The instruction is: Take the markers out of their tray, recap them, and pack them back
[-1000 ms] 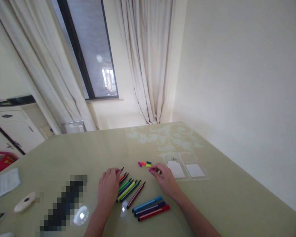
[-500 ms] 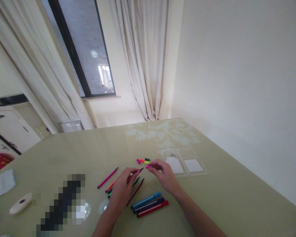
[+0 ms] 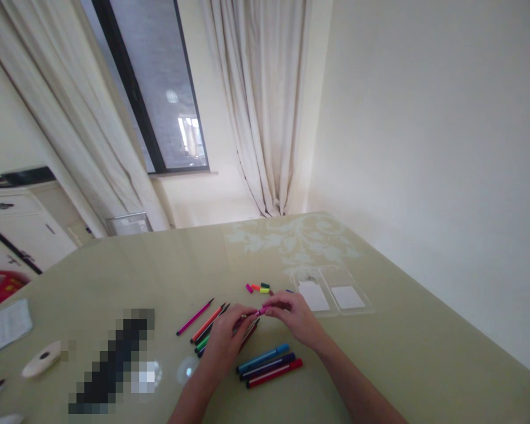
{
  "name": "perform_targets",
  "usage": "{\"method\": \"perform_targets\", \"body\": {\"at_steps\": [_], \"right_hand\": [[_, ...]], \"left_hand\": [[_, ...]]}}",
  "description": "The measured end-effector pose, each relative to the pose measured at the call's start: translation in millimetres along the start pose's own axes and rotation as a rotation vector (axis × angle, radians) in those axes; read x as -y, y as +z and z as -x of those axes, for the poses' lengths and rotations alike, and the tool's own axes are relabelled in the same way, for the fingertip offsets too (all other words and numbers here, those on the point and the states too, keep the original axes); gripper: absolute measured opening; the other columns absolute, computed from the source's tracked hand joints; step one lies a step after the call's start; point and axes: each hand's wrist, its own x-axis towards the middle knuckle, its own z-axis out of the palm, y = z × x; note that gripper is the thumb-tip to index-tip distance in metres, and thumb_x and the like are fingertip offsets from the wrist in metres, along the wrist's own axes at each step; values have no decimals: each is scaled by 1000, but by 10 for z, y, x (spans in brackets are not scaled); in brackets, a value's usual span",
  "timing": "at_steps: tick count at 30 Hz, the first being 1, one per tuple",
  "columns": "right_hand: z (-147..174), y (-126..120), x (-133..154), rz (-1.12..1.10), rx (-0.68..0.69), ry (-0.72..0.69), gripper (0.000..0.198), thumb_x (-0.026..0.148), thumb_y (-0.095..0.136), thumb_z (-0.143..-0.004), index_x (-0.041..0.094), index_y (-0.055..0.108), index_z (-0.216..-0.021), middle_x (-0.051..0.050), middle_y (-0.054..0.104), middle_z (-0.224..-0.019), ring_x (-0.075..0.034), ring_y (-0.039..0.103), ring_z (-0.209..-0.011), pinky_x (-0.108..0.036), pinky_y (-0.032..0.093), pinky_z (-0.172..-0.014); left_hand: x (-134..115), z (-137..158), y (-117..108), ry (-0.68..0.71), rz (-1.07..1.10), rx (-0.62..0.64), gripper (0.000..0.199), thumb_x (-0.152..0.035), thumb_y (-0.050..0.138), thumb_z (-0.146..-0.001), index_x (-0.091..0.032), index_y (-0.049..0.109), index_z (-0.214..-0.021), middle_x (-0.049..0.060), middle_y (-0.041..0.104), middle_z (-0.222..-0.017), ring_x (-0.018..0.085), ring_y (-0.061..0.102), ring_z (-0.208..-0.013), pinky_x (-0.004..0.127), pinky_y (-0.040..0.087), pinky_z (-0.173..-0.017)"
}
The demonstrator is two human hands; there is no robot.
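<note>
My left hand is closed around a pink marker pen, whose barrel is mostly hidden by the fingers. The pink cap is pinched in my right hand and sits over the marker's tip end. Left of my left hand lie uncapped markers, among them a magenta one and an orange one; others lie partly under the hand. Capped blue, purple and red markers rest in front, between my forearms. Loose caps lie just beyond the hands.
A clear two-part plastic case with white inserts lies behind my right hand. On the left of the table are a pixelated dark object, a white oval object and a pale cloth-like item. A wall borders the right side.
The pink cap and marker, apart before, have come together between my hands. The marker's dark tip is now covered. The view has shifted slightly.
</note>
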Motion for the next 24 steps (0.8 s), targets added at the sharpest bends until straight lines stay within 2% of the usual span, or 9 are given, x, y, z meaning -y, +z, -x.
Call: {"method": "perform_targets", "body": {"at_steps": [10, 14, 16, 19, 22, 24], "right_hand": [[3, -6, -74, -88, 41, 48, 20, 41, 80, -81, 21, 82, -83, -2, 72, -72, -16, 65, -70, -27, 48, -67], [-11, -69, -98, -13, 101, 72, 22, 42, 77, -83, 21, 81, -84, -2, 73, -73, -18, 66, -70, -27, 48, -66], [-36, -88, -127, 92, 90, 44, 26, 43, 67, -92, 20, 80, -89, -3, 75, -78, -19, 68, -75, -28, 50, -69], [-91, -58, -191, 382, -17, -60, 32, 34, 49, -103, 21, 77, -103, -7, 77, -97, -22, 68, -92, -33, 51, -85], [-137, 18, -259, 744, -28, -126, 31, 23, 48, -102, 23, 71, -123, -8, 74, -121, -25, 62, -112, -39, 45, -100], [-151, 63, -292, 908, 3, -121, 35, 20, 50, -101, 26, 67, -131, -7, 69, -133, -26, 58, -119, -41, 43, -103]], "left_hand": [[-92, 1, 40, -54, 34, 11, 31, -47, 56, -99, -24, 76, -98, 4, 75, -91, 20, 67, -83, 28, 50, -73], [-121, -7, 38, -66, -10, 49, 30, -46, 54, -100, -24, 75, -98, 3, 75, -90, 19, 66, -80, 28, 48, -71], [-144, 5, 51, -52, -99, 83, 29, -45, 55, -99, -24, 75, -97, 2, 75, -87, 19, 65, -78, 29, 46, -73], [-193, 44, 97, -4, -248, 150, 21, -40, 60, -97, -26, 75, -91, 0, 74, -84, 19, 64, -77, 33, 44, -83], [-235, 82, 160, 37, -321, 219, 13, -32, 65, -94, -26, 74, -87, -1, 75, -87, 19, 66, -84, 37, 40, -94], [-250, 96, 197, 53, -348, 251, 10, -30, 66, -93, -27, 74, -87, -1, 75, -88, 20, 67, -89, 38, 38, -98]]}}
